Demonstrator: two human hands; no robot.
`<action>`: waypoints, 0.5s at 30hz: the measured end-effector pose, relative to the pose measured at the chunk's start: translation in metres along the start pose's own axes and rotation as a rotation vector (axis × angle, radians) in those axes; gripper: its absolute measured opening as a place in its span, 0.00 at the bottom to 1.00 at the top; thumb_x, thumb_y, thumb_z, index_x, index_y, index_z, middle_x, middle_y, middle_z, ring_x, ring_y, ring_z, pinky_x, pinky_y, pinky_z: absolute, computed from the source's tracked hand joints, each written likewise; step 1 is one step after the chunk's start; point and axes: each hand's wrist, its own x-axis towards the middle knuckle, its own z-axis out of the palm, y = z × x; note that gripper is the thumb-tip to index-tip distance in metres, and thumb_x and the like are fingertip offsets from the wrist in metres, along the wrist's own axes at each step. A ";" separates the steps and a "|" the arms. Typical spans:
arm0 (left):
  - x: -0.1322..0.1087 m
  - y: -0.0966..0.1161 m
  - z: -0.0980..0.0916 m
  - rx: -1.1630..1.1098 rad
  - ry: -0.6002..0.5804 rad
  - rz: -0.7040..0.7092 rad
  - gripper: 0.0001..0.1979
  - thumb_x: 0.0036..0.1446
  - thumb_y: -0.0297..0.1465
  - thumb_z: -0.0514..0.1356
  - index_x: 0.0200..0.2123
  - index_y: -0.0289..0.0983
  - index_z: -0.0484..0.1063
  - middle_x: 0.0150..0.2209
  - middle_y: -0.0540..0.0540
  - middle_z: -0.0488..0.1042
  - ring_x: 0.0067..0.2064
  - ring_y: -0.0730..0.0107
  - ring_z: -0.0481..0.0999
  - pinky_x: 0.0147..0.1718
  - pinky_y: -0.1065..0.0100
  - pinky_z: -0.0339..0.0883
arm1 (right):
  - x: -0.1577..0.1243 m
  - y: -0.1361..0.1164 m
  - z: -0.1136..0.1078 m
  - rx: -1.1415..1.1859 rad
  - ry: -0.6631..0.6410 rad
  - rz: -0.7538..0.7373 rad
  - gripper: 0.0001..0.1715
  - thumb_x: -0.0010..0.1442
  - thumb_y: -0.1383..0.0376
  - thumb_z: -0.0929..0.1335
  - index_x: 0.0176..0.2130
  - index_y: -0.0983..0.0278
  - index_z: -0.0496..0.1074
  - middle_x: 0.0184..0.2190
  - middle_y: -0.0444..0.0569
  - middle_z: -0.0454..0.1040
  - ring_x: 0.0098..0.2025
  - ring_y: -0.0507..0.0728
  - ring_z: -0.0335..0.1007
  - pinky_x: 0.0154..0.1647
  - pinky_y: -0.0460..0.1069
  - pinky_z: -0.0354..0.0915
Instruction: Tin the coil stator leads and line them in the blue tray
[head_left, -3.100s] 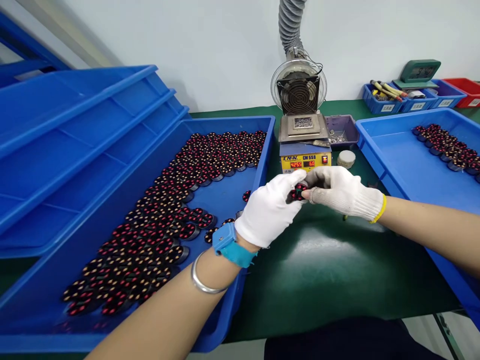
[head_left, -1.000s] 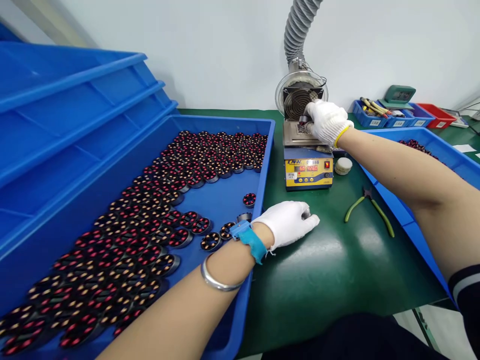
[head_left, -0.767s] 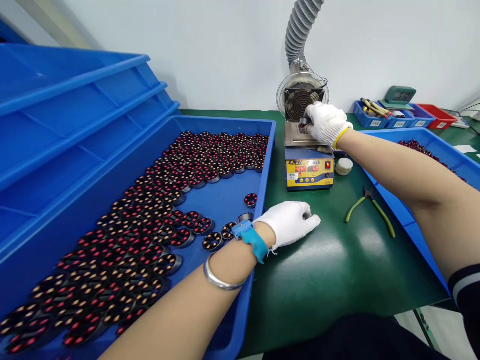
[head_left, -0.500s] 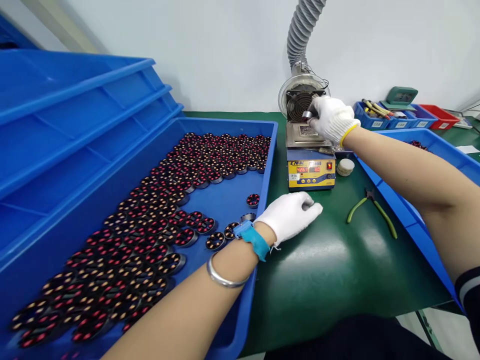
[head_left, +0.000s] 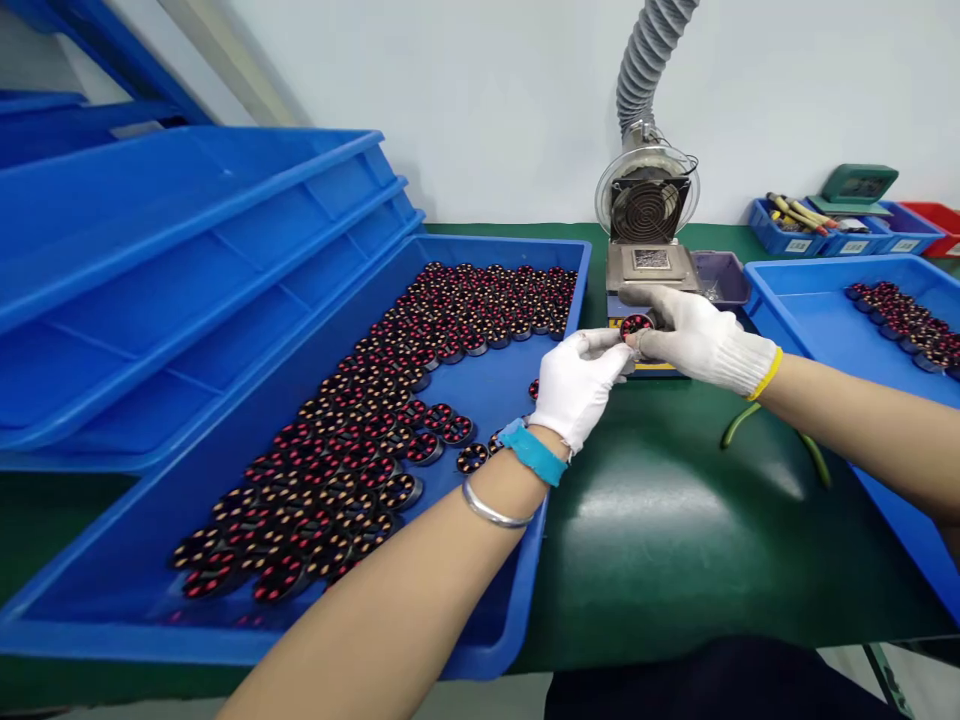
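Both gloved hands meet in front of a small solder pot (head_left: 652,262). Between them is a round black coil part (head_left: 636,324) with red spots on its face. My right hand (head_left: 694,335), in a white glove with a yellow cuff, grips it between thumb and fingers from the right. My left hand (head_left: 579,385), in a white glove with a blue wrist strap, pinches at its lower left edge. The fingers partly hide the part. Behind the hands, most of the pot's yellow and blue control box is covered.
A large blue tray (head_left: 536,560) with many similar coil parts lies left, beside stacked blue trays (head_left: 300,210). Another blue tray (head_left: 810,300) with coil parts is at right. Green-handled pliers (head_left: 814,458) lie partly under my right arm. A fan (head_left: 649,210) and grey duct (head_left: 651,70) stand behind.
My right hand has come down and toward me from above the solder pot with the coil part. My left hand has risen from the table to meet it. The view has shifted left.
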 end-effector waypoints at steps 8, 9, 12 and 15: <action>-0.001 0.005 0.002 0.031 -0.042 -0.052 0.15 0.45 0.32 0.67 0.37 0.31 0.73 0.29 0.46 0.77 0.31 0.70 0.77 0.35 0.65 0.72 | 0.019 0.007 -0.012 0.257 -0.236 0.156 0.13 0.53 0.64 0.71 0.41 0.58 0.76 0.28 0.46 0.78 0.27 0.56 0.76 0.26 0.49 0.72; -0.002 0.005 0.002 0.053 -0.057 -0.059 0.15 0.46 0.34 0.67 0.37 0.31 0.73 0.29 0.46 0.77 0.31 0.70 0.77 0.35 0.66 0.72 | 0.024 0.007 -0.014 0.259 -0.218 0.168 0.13 0.53 0.64 0.71 0.41 0.59 0.76 0.28 0.46 0.78 0.26 0.55 0.75 0.25 0.48 0.72; -0.002 0.004 0.001 0.111 -0.114 -0.077 0.16 0.49 0.37 0.66 0.36 0.31 0.74 0.30 0.44 0.77 0.31 0.70 0.76 0.34 0.66 0.71 | 0.042 0.002 -0.023 0.246 -0.105 0.198 0.14 0.53 0.66 0.71 0.43 0.61 0.74 0.25 0.47 0.77 0.26 0.54 0.75 0.25 0.48 0.73; -0.002 0.003 0.001 0.138 -0.152 -0.095 0.15 0.50 0.38 0.66 0.35 0.31 0.74 0.31 0.44 0.77 0.30 0.71 0.75 0.32 0.67 0.69 | 0.065 -0.001 -0.034 0.156 0.044 0.155 0.16 0.55 0.66 0.69 0.45 0.62 0.73 0.26 0.46 0.76 0.28 0.53 0.75 0.31 0.49 0.74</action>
